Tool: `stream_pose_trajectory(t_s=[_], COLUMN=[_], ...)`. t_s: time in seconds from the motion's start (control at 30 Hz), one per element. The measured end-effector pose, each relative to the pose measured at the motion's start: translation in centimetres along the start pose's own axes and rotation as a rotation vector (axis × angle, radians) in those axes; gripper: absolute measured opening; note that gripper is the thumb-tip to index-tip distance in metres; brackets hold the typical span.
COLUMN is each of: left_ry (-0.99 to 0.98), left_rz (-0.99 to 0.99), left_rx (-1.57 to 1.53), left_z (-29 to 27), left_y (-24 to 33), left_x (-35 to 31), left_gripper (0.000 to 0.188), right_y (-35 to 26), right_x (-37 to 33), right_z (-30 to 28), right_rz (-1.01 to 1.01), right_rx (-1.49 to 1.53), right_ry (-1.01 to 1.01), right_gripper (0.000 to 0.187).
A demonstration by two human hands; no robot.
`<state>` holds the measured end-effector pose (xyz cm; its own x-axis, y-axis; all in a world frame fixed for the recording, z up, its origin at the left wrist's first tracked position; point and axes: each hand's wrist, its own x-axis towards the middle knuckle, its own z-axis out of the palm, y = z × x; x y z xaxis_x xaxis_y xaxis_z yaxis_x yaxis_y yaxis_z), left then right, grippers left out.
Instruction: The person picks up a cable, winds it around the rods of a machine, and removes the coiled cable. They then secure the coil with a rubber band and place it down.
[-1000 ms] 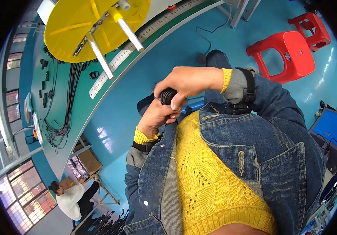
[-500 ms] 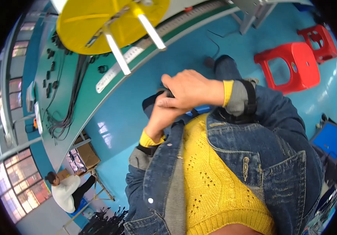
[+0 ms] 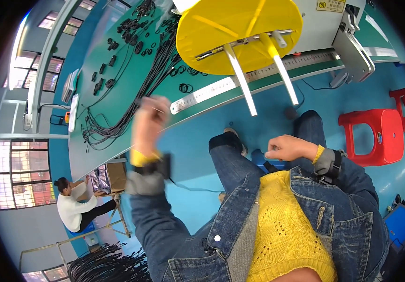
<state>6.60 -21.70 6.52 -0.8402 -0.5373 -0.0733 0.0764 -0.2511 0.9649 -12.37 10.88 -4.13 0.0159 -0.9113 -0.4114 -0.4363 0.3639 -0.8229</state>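
Our left hand (image 3: pixel 151 115) blurs at the tabletop's (image 3: pixel 115 96) edge beside black cables (image 3: pixel 150 81), laid lengthwise together, presumably against tangling. Our right hand (image 3: pixel 287 148) curls loosely near our yellow sweater (image 3: pixel 282 221), palm hidden. Whether either hand grasps anything, we cannot tell.

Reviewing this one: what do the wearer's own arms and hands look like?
The left hand, motion-blurred, and right hand show no gloves. Yellow knitted cuffs peek from blue denim jacket sleeves with turned-back grey fabric cuffs. Black straps circle both wrists.
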Motion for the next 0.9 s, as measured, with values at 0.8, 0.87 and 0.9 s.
stream_pose_trajectory(t_s=[0.8,0.87,0.9], left_ry=[0.729,0.655,0.577], left_rz=[0.552,0.346,0.145], left_rx=[1.618,1.52,1.412], left_z=[-9.3,-8.7,-8.4], left_y=[0.9,1.9,2.5], left_x=[12.8,12.4,12.4], left_gripper=[0.023,0.023,0.024], right_y=[1.8,1.7,1.7], right_x=[-0.6,-0.7,-0.8], right_z=[0.5,0.6,0.6], right_rz=[0.018,0.013,0.011], right_rx=[0.108,0.104,0.1], right_ry=[0.125,0.126,0.127], right_gripper=[0.024,0.024,0.024])
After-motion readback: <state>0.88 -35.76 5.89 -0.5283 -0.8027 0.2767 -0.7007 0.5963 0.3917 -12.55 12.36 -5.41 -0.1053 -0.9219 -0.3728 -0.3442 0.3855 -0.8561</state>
